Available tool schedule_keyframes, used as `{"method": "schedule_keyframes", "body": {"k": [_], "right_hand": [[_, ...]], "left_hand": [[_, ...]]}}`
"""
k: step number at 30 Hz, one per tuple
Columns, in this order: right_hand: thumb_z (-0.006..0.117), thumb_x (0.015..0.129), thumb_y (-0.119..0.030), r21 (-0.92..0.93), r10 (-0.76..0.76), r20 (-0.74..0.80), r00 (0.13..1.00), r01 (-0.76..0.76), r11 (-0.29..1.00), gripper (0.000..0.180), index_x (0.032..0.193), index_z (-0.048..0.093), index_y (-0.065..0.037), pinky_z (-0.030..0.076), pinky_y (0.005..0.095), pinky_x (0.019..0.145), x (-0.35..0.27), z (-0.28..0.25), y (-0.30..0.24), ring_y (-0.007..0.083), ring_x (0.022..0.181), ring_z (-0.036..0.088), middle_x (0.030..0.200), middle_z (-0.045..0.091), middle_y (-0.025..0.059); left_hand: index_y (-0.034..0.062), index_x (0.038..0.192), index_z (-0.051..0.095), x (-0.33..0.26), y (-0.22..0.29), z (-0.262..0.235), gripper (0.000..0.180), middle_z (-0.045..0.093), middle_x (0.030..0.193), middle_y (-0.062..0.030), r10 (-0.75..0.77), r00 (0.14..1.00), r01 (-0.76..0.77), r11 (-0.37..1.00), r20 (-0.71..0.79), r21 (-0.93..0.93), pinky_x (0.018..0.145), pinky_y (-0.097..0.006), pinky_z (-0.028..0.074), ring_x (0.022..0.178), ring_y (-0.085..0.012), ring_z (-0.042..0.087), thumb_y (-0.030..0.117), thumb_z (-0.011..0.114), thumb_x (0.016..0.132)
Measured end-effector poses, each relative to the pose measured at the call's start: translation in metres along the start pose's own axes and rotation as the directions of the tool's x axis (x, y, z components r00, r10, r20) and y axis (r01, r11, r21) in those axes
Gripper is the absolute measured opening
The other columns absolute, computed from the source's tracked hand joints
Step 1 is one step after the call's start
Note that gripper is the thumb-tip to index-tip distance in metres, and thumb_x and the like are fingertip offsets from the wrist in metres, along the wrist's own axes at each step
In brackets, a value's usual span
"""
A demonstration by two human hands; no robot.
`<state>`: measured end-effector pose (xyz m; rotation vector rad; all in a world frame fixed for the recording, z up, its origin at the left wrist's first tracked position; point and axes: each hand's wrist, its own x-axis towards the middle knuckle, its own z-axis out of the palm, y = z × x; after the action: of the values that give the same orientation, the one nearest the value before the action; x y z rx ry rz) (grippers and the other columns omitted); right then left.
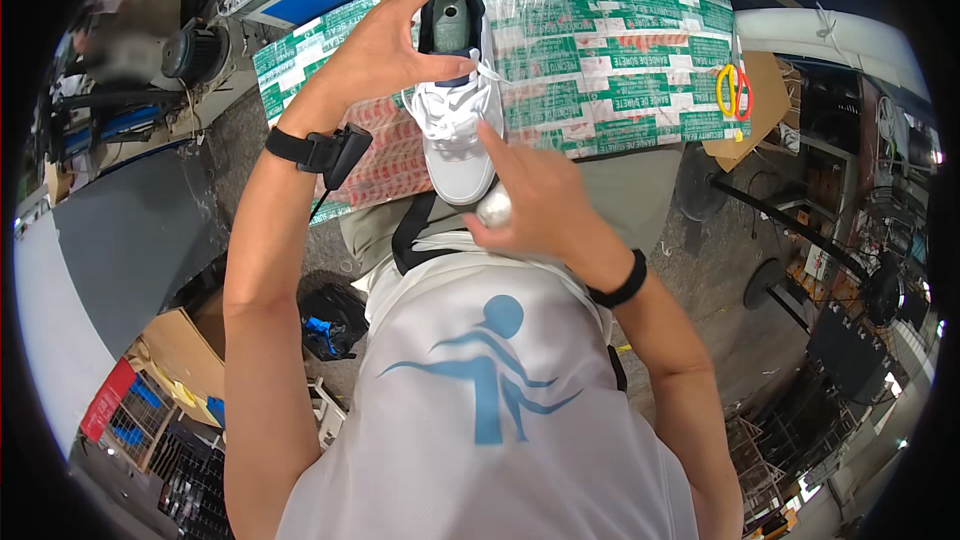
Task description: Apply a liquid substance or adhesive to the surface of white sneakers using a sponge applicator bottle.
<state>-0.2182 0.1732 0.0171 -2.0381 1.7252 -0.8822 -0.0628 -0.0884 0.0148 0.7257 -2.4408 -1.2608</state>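
Note:
My left hand (385, 40) grips the heel end of a white lace-up sneaker (455, 110) and holds it above the front edge of the work table, toe pointing toward my body. Its opening with a grey insole faces up. My right hand (530, 195) is under the toe of the shoe, index finger raised against the shoe's side, the other fingers closed on a small crumpled ball of white paper (494, 208). Both wrists wear black bands; the left one carries a small black device.
The table (620, 40) is covered with green, white and red printed sheets under clear plastic. Scissors with yellow and red handles (733, 90) lie at its right end on brown cardboard. A machine and another person are at far left. Boxes and crates sit on the floor at lower left.

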Motion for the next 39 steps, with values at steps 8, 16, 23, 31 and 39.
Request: {"method": "schedule_keyframes", "body": {"k": [8, 16, 23, 31, 39], "right_hand": [[0.092, 0.079, -0.040, 0.277, 0.167, -0.070, 0.984, -0.142, 0.950, 0.072, 0.137, 0.072, -0.002, 0.055, 0.0483, 0.075, -0.006, -0.007, -0.001, 0.0358, 0.086, 0.067, 0.098, 0.065, 0.0144], [0.089, 0.087, -0.042, 0.238, 0.318, -0.005, 0.948, -0.308, 0.921, 0.089, 0.155, 0.058, 0.006, 0.061, 0.0521, 0.081, 0.032, 0.038, 0.012, 0.0437, 0.101, 0.073, 0.117, 0.071, 0.0233], [0.092, 0.083, -0.037, 0.097, 0.173, -0.083, 0.981, -0.165, 0.982, 0.076, 0.147, 0.071, -0.002, 0.058, 0.0480, 0.084, 0.059, 0.004, 0.085, 0.0386, 0.097, 0.069, 0.109, 0.067, 0.0192], [0.091, 0.081, -0.048, -0.131, 0.144, -0.228, 0.963, -0.177, 0.975, 0.051, 0.113, 0.081, -0.009, 0.056, 0.0467, 0.072, 0.048, 0.007, 0.163, 0.0321, 0.081, 0.065, 0.094, 0.063, 0.0113], [0.091, 0.079, -0.050, -0.135, 0.078, -0.258, 0.963, -0.116, 0.984, 0.047, 0.105, 0.079, -0.012, 0.056, 0.0433, 0.074, 0.054, 0.002, 0.168, 0.0287, 0.080, 0.067, 0.091, 0.064, 0.0081]], "left_hand": [[0.0222, 0.169, 0.055, -0.008, 0.004, -0.017, 0.095, 0.042, 0.180, -0.0096, -0.109, 0.994, 0.103, 0.976, -0.025, -0.192, 0.130, -0.058, 0.043, 0.164, -0.0321, 0.044, 0.029, 0.098, 0.084], [0.0006, 0.165, 0.045, -0.138, -0.069, 0.061, 0.082, 0.063, 0.153, -0.0157, -0.724, 0.681, 0.426, 0.513, -0.109, -0.745, 0.109, -0.040, 0.056, 0.137, -0.0237, 0.063, 0.030, 0.088, 0.102], [-0.0016, 0.139, 0.071, -0.064, 0.011, 0.008, 0.052, 0.078, 0.127, -0.0073, -0.700, 0.651, 0.363, 0.626, -0.293, -0.690, 0.097, -0.034, 0.060, 0.107, -0.0171, 0.074, 0.016, 0.093, 0.094], [0.0016, 0.140, 0.066, 0.085, -0.035, -0.230, 0.077, 0.080, 0.122, -0.0108, -0.047, 0.901, 0.188, 0.938, -0.432, 0.291, 0.102, -0.034, 0.059, 0.111, -0.0160, 0.072, 0.014, 0.105, 0.075], [-0.0021, 0.146, 0.065, 0.224, -0.139, -0.286, 0.075, 0.068, 0.144, -0.0302, 0.273, 0.854, 0.277, 0.483, -0.443, 0.831, 0.118, -0.052, 0.051, 0.135, -0.0466, 0.066, 0.024, 0.094, 0.081]]}}
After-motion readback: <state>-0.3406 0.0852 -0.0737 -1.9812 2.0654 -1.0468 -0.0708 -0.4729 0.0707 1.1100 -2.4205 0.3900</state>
